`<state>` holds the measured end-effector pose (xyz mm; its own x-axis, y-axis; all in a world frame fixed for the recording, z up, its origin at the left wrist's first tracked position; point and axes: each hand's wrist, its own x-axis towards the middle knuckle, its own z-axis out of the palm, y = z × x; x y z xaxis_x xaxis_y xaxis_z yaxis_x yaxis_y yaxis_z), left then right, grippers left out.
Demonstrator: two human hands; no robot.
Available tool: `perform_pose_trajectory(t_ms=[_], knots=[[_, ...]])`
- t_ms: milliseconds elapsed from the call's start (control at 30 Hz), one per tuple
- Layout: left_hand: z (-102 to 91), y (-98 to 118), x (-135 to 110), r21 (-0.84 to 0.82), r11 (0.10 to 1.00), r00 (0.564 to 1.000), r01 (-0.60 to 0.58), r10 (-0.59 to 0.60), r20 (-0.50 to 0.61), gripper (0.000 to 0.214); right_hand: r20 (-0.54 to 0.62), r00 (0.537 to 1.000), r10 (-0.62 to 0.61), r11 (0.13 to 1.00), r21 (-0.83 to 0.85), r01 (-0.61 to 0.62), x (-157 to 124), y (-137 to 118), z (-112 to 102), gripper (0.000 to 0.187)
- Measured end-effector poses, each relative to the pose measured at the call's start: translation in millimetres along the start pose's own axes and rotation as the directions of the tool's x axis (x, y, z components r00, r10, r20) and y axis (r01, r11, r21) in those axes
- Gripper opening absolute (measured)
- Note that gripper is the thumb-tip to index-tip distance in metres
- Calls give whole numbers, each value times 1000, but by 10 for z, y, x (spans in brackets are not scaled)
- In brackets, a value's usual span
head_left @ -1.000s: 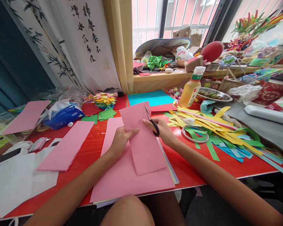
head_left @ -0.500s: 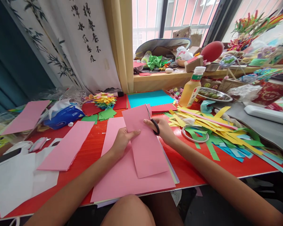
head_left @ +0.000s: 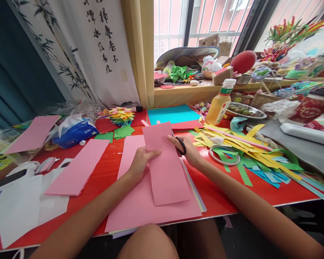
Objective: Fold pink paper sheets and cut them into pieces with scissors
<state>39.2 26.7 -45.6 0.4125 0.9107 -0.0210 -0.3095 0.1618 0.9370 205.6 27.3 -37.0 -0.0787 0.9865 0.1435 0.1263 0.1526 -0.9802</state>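
My left hand (head_left: 140, 162) pinches the left edge of a folded pink paper sheet (head_left: 167, 169), thumb on top. My right hand (head_left: 185, 149) grips black-handled scissors (head_left: 180, 144), whose blades lie hidden behind the sheet's right edge. The sheet rests over a larger pink sheet (head_left: 145, 205) on top of a thin stack of coloured papers. All of this lies on a red table (head_left: 102, 176).
Two more pink sheets (head_left: 78, 169) lie to the left, near a blue tissue pack (head_left: 75, 131). Several yellow, green and blue paper strips (head_left: 248, 151) and a tape ring (head_left: 223, 155) sit to the right. A juice bottle (head_left: 218, 102), teal paper (head_left: 172, 113) and a cluttered windowsill stand behind.
The scissors have slid farther along the right edge of the pink sheet, so the blades no longer show above it. The view has shifted slightly.
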Motion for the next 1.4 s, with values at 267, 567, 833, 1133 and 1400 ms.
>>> perform_pose_trajectory(t_ms=[267,567,833,1133,1400], knots=[[-42,84,51,-144,987,992,68,-82,-95,25,187,982,13,1000,8,-15,-15,-87,-18,51],[-65,115,37,-193,965,946,176,-220,-237,16,216,976,8,997,73,-24,-39,-181,-20,44],[-383,370,165,-222,969,918,-106,9,-397,15,40,999,-25,875,-482,41,76,49,-86,45],[-652,351,237,-128,990,942,62,-101,-319,16,529,848,32,709,-610,354,-120,-81,-5,56],[-674,306,271,-69,986,957,149,-162,-242,32,21,998,58,645,-764,-22,315,-7,-39,33]])
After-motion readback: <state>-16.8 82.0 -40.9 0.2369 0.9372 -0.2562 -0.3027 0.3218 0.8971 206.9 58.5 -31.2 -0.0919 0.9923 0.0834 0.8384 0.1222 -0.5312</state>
